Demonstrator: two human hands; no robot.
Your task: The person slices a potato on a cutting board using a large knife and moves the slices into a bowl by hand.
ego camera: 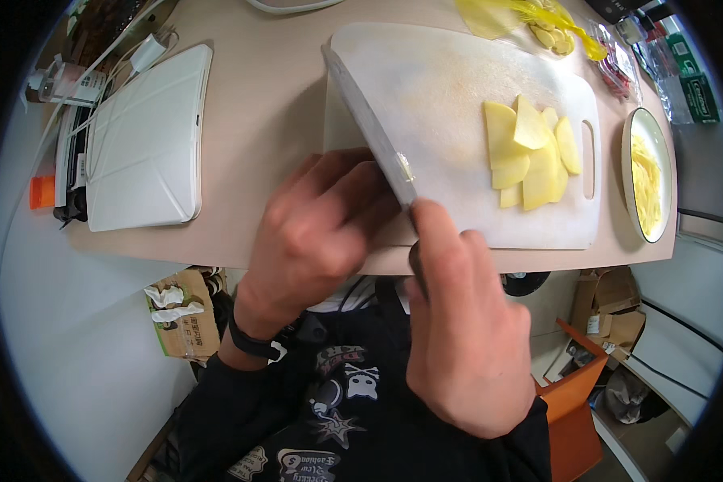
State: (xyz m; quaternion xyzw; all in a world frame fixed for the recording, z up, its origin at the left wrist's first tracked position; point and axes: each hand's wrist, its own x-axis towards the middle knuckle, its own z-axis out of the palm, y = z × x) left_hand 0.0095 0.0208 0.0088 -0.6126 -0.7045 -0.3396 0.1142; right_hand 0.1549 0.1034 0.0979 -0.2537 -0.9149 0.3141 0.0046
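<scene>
My right hand (467, 319) grips the dark handle of a kitchen knife (364, 123). The broad blade slants away to the far left over a white plastic cutting board (422, 90), and a small pale yellow scrap sticks to it. Close beside the blade is my left hand (319, 235), blurred, with its fingers curled at the board's near left part. The blade and the hand itself hide the fingertips, so what they touch cannot be seen. Thin pale yellow slices (536, 156), apparently potato, lie overlapped on the board's right half.
To the right, an oval dish (663, 147) contains yellow shreds (644, 187). A yellow bag (494, 18) with pale pieces and a clear pack (617, 66) of red items lie beyond the board. At left are a white folio case (147, 144), cables and a charger (147, 53).
</scene>
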